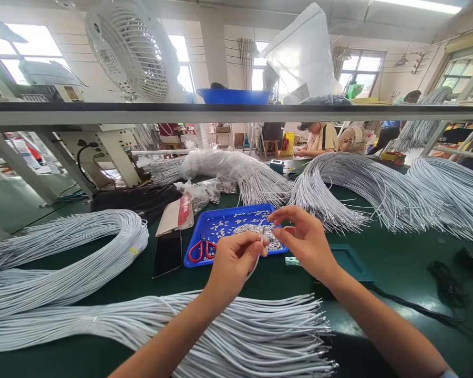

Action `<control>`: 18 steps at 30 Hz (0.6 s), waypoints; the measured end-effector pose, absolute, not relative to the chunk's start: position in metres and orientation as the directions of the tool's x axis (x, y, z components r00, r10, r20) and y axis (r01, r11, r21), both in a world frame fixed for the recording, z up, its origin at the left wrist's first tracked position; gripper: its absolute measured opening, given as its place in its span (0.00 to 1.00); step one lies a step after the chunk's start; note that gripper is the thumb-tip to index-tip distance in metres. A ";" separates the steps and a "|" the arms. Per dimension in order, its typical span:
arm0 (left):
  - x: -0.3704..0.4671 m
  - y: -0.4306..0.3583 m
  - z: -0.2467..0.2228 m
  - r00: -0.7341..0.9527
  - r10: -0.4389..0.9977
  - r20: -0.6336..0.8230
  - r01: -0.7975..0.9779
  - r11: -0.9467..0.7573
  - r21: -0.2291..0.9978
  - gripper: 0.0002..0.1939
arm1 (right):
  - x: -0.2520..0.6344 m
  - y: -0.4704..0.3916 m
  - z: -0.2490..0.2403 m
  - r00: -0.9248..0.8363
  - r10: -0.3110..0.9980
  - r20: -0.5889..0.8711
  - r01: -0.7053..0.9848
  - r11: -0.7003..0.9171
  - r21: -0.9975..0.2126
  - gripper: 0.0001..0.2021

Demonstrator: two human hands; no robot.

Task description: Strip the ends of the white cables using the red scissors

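Observation:
My left hand [236, 257] pinches a light grey cable [253, 271] near its end, which points up between thumb and forefinger. Just to the right, my right hand [305, 239] is raised with thumb and fingers apart, and I see nothing between them. Behind both hands lies a blue tray [220, 216] with many small metallic parts [256, 229]. Red-handled scissors [197, 252] rest at the tray's left front. Below my hands, a thick bundle of grey cables [236, 325] spreads its ends to the right.
Another cable coil [114, 252] lies left, beside a dark phone [167, 254] and a cardboard piece [175, 215]. More cable bundles [339, 184] line the back. A green device [350, 262] sits right. A shelf [236, 113] crosses above; a person [319, 139] sits beyond.

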State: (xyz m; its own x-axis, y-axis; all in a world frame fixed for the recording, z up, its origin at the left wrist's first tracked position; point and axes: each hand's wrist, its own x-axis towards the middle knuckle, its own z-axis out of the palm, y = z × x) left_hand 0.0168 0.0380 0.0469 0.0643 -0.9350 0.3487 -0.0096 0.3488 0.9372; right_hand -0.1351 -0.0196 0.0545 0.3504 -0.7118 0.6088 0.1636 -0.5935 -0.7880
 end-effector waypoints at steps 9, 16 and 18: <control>0.014 0.042 0.051 -0.030 -0.914 0.404 -0.153 0.403 0.902 0.15 | -0.135 -0.014 0.060 0.409 -0.741 0.532 0.289 -0.448 -0.846 0.12; 0.015 0.042 0.049 -0.048 -0.925 0.376 -0.153 0.379 0.913 0.17 | -0.135 -0.016 0.061 0.431 -0.755 0.494 0.299 -0.398 -0.868 0.12; 0.014 0.041 0.048 -0.048 -0.928 0.369 -0.148 0.372 0.916 0.17 | -0.135 -0.016 0.059 0.442 -0.767 0.465 0.329 -0.343 -0.879 0.12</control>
